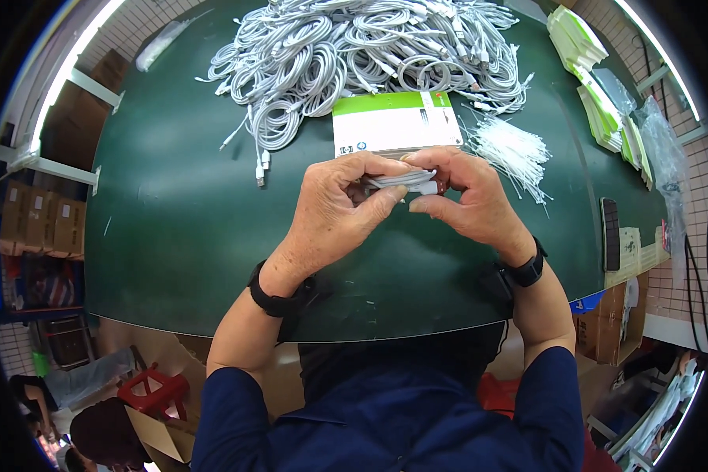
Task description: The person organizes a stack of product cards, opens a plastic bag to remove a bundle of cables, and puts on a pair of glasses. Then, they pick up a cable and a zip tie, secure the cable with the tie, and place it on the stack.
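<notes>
A small coiled white USB cable (401,181) is held just in front of a stack of white and green packaging cards (393,126). My left hand (329,206) pinches the coil between thumb and fingers. On the other side, my right hand (473,193) curls round the coil's end beside a white plug, its fingertips closed on it. Parts of the coil are hidden behind my fingers. Beyond the cards lies a large heap of coiled white cables (303,75). Thin white cable ties (513,149) are spread to the right of the cards.
The green table (189,228) has a curved near edge. More green and white cards (578,47) lie at the far right, with clear plastic bags (665,149) beside them. A dark brush-like block (610,234) sits at the right edge. Cardboard boxes (47,216) stand at the left.
</notes>
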{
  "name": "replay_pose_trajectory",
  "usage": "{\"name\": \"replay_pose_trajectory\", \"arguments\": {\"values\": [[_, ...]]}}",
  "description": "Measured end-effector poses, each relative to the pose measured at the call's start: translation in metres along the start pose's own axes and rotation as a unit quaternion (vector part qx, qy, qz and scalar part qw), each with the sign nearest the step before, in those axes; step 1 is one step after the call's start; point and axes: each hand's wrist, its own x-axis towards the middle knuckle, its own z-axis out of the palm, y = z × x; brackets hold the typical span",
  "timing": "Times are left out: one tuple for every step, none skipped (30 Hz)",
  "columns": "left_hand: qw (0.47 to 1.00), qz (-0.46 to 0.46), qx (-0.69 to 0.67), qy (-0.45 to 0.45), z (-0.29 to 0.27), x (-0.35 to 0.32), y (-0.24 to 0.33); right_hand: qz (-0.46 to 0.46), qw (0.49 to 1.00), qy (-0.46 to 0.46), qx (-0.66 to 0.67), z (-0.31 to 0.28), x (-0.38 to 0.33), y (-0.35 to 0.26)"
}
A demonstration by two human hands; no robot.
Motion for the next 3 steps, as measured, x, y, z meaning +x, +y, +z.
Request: {"name": "replay_pose_trajectory", "arguments": {"values": [[1.000,-0.013,-0.027,0.000,-0.0004,0.0000,-0.0006,-0.002,1.000,-0.001,-0.001,-0.0008,0.0001,0.0004],[1.000,0.006,-0.007,0.007,-0.0004,0.0006,-0.0012,0.032,0.999,-0.018,0.017,-0.0019,-0.0005,0.0004],[1.000,0.024,0.013,0.015,-0.0001,0.0017,-0.0018,0.065,0.997,-0.034,0.035,-0.0031,-0.0015,0.0000]]}}
